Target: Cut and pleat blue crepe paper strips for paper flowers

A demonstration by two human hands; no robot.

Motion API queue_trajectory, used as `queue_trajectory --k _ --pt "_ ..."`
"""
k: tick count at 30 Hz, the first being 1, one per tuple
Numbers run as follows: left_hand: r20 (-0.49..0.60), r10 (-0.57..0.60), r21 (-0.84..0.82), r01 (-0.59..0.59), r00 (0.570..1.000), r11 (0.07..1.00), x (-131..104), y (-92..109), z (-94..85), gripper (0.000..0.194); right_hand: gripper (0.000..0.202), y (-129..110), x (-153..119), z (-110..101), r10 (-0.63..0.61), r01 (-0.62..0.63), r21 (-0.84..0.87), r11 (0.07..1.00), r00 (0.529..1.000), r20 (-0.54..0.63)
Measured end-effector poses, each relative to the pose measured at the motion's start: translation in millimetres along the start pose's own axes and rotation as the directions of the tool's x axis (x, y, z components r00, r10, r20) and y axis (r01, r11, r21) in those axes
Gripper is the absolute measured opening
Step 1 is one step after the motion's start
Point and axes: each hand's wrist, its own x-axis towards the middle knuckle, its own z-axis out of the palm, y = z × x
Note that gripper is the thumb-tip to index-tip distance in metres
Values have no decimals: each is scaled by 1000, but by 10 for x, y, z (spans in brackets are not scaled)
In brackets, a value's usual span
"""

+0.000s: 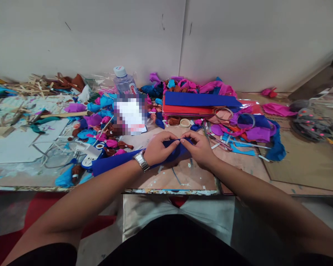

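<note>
A long strip of dark blue crepe paper [113, 162] stretches from the left into both hands above the table's front part. Its right end is pinched between the thumb and fingers of my left hand [161, 148], which has a metal watch [141, 161] at the wrist. Close against it, my right hand [197, 148] pinches the same end, thumb tips nearly touching. Part of the paper between the palms is hidden by the fingers. Just beyond the hands lie a tape roll [185, 122] and a stack of folded blue paper [201, 99] over red paper [188, 110].
A clear bottle [124, 82] stands behind a blurred phone-like object [131, 114]. Left are a power strip [93, 158], small paper bundles [111, 142] and wooden sticks [36, 85]. Right are paper scraps [255, 133], a grey pincushion-like thing [306, 123] and cardboard [308, 159].
</note>
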Motion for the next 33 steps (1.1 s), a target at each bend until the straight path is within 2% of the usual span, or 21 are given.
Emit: queue_trajectory --k 2,5,9,16,22,28,33 --pt "-3 -24 -5 24 1000 1000 8 -9 -5 21 11 -34 0 -17 -30 30 -26 999 1000 0" --pt "10 -57 -45 57 998 997 18 -32 -11 19 11 -89 -2 -52 -144 145 -129 981 989 11" --pt "26 -52 -98 54 998 994 23 -41 -15 18 7 -113 -6 -74 -255 257 -197 946 966 36" --pt "9 -34 -113 35 999 993 23 -14 -11 16 4 -106 -12 -71 -268 272 -243 931 962 49" --pt "25 -38 -113 41 999 993 23 -7 -14 17 6 -117 -8 -88 -329 335 -268 903 942 68" --pt "63 -59 -141 68 996 988 15 -20 -14 19 5 -105 4 -97 -431 429 -320 845 900 68" --pt "74 -66 -159 77 995 984 29 -25 -17 20 6 -85 8 -109 -443 442 -332 833 893 77"
